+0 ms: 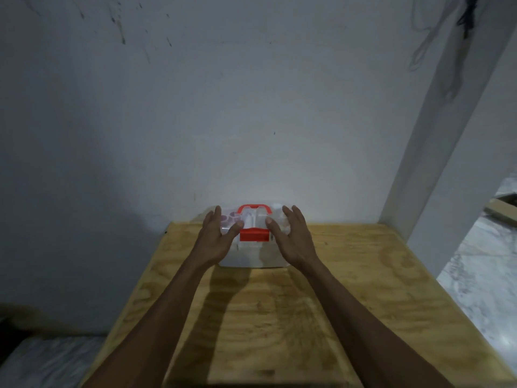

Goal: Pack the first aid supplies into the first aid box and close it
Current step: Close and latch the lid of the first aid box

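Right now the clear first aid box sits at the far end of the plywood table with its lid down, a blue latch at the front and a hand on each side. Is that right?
Not quite: the latch is red, not blue, like the handle. The head view shows the rest holds: the first aid box at the table's far end, lid down, left hand and right hand flanking it.

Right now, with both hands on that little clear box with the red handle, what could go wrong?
The first aid box sits at the far edge of the wooden table, near the wall; a hard push might shove it back. The left hand and right hand flank the red latch, so a thumb could get pinched if it snaps.
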The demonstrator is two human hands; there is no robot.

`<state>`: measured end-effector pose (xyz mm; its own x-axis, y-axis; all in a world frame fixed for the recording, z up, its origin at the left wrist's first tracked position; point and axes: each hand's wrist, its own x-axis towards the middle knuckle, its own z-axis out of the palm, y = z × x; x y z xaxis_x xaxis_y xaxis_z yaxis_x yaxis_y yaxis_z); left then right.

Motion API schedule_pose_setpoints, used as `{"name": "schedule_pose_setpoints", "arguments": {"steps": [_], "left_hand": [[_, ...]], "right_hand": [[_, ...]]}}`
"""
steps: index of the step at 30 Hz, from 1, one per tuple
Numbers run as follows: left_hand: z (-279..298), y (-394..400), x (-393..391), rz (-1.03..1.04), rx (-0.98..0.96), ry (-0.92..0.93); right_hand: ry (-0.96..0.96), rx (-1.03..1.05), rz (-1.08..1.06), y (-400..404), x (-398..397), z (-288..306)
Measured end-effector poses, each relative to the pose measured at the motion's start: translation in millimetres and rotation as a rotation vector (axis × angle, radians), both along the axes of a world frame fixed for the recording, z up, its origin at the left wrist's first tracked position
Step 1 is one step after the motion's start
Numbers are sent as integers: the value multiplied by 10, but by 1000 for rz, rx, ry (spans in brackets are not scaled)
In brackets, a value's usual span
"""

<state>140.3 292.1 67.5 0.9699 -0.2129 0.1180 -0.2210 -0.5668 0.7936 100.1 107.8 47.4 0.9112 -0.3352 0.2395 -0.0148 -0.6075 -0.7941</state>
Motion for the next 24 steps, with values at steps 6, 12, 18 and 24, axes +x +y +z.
{"name": "schedule_pose_setpoints", "arguments": {"steps": [6, 12, 18, 24], "left_hand": [[16, 97, 46, -90, 89, 64], [-135, 81, -35, -61, 78, -67], [-218, 78, -6, -55, 69, -112], [-235, 110, 43, -68, 51, -119]], "right_hand": [[82, -132, 100, -101, -66, 19], [7, -130, 81, -39, -113, -105], [-74, -66, 30, 31, -141, -225], [-68, -19, 72, -22, -161, -166]]}}
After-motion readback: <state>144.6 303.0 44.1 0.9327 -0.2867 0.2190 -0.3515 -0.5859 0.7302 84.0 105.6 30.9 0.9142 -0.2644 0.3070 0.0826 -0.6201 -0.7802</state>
